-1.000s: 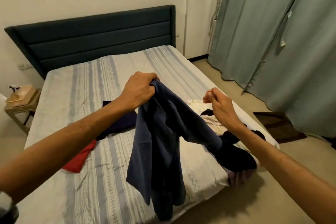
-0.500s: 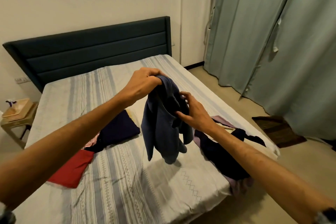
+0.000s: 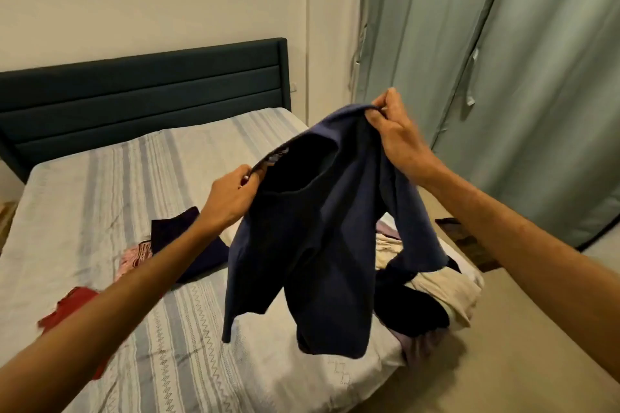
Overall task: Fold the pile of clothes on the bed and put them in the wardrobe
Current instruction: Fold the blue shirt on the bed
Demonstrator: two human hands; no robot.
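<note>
Held up over the foot of the striped bed [image 3: 100,211]: a navy T-shirt [image 3: 318,245], pinched at the neckline by the left hand [image 3: 229,199] and gripped at a raised shoulder edge by the right hand [image 3: 396,137], hem hanging free above the sheet. Best to level both hands, slide each grip out to a shoulder seam and shake once so the body drops flat. Then lay face down on bare sheet between the unfolded heap [image 3: 432,295] and the dark folded piece [image 3: 188,241].

Navy shirt [image 3: 322,245] held aloft, clothes pile [image 3: 432,292] on bed corner
</note>
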